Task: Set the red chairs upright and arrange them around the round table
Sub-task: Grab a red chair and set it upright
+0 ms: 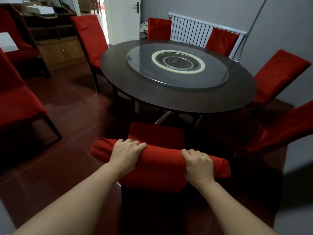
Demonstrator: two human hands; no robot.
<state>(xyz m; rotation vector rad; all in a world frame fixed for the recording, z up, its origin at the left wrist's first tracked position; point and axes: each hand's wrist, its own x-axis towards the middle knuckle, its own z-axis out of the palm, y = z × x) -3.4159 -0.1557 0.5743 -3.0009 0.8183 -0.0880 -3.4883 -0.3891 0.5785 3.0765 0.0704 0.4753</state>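
Near red chair point(157, 160): upright at the near edge of the round bench point(169, 97), seat facing it; legs mostly lost in shadow. Left hand point(126, 154) and right hand point(199, 164): each grip closed over the top of the backrest, fingers curled round the red cover; fingertips hidden behind it. Five more red chairs ring the bench, among them left chair point(89, 38) and far chair point(159, 28), seats hidden by the benchtop. Glass turntable point(177, 65): centred on bench. Chair at left edge point(15, 102): cut off by frame. Radiator point(191, 30): partly covered.
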